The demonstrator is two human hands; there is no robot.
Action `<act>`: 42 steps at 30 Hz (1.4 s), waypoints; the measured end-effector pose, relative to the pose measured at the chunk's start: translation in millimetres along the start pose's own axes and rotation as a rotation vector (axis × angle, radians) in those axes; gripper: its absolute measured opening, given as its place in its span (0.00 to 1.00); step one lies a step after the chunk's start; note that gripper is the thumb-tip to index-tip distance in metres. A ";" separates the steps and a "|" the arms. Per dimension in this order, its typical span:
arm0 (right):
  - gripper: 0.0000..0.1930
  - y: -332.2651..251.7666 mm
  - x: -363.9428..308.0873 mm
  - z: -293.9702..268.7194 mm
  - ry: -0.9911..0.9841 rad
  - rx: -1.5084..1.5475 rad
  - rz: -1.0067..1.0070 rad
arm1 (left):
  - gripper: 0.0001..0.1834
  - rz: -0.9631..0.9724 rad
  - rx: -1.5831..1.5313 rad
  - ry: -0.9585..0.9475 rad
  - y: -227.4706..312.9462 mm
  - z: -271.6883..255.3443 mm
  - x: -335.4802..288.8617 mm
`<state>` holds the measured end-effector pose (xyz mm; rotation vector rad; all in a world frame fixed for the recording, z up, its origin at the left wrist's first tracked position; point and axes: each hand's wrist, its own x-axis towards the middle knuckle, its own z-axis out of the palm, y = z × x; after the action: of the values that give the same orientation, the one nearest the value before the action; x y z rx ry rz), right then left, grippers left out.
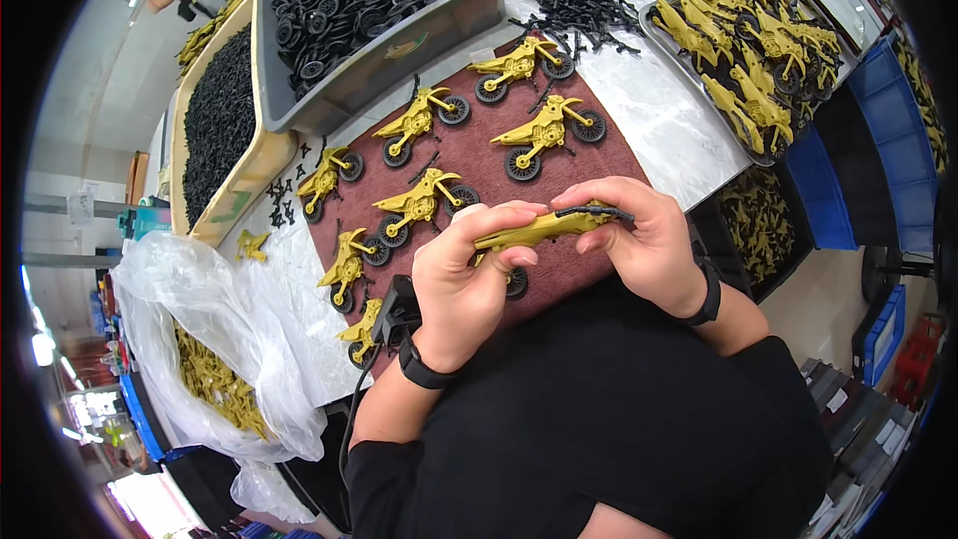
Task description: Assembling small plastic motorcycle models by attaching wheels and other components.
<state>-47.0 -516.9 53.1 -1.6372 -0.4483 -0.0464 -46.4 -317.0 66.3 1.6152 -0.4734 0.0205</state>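
Note:
Between both hands I hold a yellow toy motorcycle point(534, 233) above the near edge of a dark red cloth point(609, 115). My left hand point(467, 274) pinches its left end between thumb and fingers. My right hand point(644, 245) grips the other end, where a black handlebar point(591, 211) sits across the yellow body. A black wheel point(516, 282) shows below the toy, partly hidden by my hands. Several more yellow toy motorcycles point(547, 135) with black wheels lie on the cloth beyond my hands.
A grey bin point(399, 45) of black wheels and a cream bin point(261, 135) of small black parts stand at the back left. Black handlebars point(584, 10) lie piled beyond the cloth. A tray point(654, 35) of yellow toys is at right, a plastic bag point(269, 329) of yellow parts at left.

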 end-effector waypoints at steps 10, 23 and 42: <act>0.17 2.7 1.7 4.6 0.080 -0.016 -0.166 | 0.16 -0.035 -0.167 -0.010 0.2 -3.9 1.2; 0.20 -2.4 -2.1 12.9 0.076 -0.068 -0.269 | 0.07 0.181 0.030 0.071 1.1 -4.6 2.5; 0.15 4.6 23.8 5.2 0.114 0.167 0.195 | 0.19 -0.076 0.108 0.123 -1.9 -36.4 11.9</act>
<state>-24.8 -506.0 55.0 -1.4984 -0.1986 0.0425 -25.3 -285.5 72.1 1.7259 -0.3205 0.0894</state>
